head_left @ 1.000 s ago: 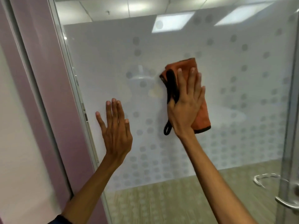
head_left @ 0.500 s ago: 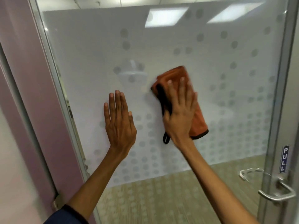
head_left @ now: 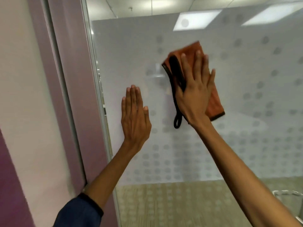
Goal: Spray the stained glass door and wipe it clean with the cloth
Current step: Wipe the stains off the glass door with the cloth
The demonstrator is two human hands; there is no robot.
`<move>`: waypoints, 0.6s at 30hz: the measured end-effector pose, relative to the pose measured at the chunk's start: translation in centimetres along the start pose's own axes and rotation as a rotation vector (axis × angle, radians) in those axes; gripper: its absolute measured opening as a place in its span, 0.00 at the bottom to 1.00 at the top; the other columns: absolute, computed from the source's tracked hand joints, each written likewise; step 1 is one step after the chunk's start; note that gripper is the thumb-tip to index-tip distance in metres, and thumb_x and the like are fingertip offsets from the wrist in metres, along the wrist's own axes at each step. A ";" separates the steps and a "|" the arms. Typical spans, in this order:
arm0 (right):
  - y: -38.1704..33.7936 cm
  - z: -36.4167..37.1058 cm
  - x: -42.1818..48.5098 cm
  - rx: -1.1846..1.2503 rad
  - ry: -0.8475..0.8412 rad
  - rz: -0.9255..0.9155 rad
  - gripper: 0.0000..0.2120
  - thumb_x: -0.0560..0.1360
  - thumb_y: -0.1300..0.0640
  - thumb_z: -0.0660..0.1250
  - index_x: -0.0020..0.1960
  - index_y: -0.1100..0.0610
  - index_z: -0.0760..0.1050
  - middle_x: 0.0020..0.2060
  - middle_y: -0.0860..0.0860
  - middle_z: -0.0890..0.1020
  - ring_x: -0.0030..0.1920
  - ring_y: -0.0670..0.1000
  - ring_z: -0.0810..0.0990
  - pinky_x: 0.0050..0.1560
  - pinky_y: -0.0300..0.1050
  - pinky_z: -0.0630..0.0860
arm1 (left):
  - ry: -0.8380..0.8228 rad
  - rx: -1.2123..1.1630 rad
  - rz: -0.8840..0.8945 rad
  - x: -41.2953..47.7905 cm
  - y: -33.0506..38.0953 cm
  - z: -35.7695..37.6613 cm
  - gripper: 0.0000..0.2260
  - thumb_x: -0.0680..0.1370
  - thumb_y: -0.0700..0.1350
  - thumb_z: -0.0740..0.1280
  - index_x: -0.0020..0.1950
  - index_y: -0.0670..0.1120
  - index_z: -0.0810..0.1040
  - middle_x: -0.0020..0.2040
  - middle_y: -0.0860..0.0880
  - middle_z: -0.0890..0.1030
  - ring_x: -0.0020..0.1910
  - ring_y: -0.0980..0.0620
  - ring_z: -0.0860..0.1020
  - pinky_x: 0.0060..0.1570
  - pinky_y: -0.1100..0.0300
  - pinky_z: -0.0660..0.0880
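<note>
Wiping is underway: the right hand [head_left: 195,92], fingers spread, presses the orange cloth [head_left: 213,104] flat on the glass door [head_left: 246,79]; left hand [head_left: 135,115] braces flat. No sprayer visible; lower glass probably remains.

We stood in what looked like an office: a frosted glass door [head_left: 237,112] patterned with grey dots filled our view, recessed panel lights [head_left: 195,22] shone from a tiled drop ceiling [head_left: 147,5], striped carpet [head_left: 180,205] showed through the clear lower band, and a mauve door frame [head_left: 77,95] ran alongside.
</note>
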State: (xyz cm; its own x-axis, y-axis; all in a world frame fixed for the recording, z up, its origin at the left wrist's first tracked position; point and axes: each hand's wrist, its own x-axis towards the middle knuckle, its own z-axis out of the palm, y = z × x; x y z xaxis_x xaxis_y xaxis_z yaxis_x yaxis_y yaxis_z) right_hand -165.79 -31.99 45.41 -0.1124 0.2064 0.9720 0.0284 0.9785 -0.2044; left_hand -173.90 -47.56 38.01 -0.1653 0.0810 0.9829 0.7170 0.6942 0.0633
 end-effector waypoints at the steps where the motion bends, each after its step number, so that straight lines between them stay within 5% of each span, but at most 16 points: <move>1: -1.0 0.4 0.8 -0.020 0.011 -0.020 0.29 0.82 0.46 0.57 0.80 0.47 0.54 0.81 0.54 0.53 0.81 0.57 0.47 0.79 0.61 0.45 | 0.011 0.000 -0.002 1.1 0.0 0.0 0.24 0.84 0.42 0.52 0.80 0.37 0.51 0.81 0.40 0.54 0.81 0.44 0.51 0.80 0.50 0.46; 12: 4.1 1.4 -17.4 -0.093 -0.116 -0.237 0.37 0.73 0.59 0.72 0.78 0.47 0.61 0.81 0.52 0.55 0.81 0.56 0.53 0.79 0.62 0.51 | 0.023 0.015 0.024 1.1 -0.2 0.2 0.25 0.84 0.42 0.50 0.80 0.39 0.48 0.81 0.42 0.50 0.81 0.46 0.48 0.80 0.49 0.46; 18: 1.7 0.7 -6.7 -0.028 -0.005 -0.009 0.38 0.72 0.58 0.66 0.80 0.46 0.58 0.81 0.53 0.55 0.81 0.54 0.49 0.79 0.62 0.47 | 0.011 0.014 0.077 1.3 -1.7 -0.4 0.24 0.84 0.41 0.50 0.80 0.39 0.52 0.81 0.42 0.53 0.81 0.46 0.50 0.80 0.49 0.49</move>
State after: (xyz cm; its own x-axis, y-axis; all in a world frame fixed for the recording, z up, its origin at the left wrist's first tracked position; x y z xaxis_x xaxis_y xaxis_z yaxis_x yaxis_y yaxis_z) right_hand -165.64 -31.67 38.50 -0.1181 0.1976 0.9732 0.0551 0.9798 -0.1922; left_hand -175.01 -48.93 39.26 -0.1021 0.1269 0.9866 0.7179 0.6960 -0.0153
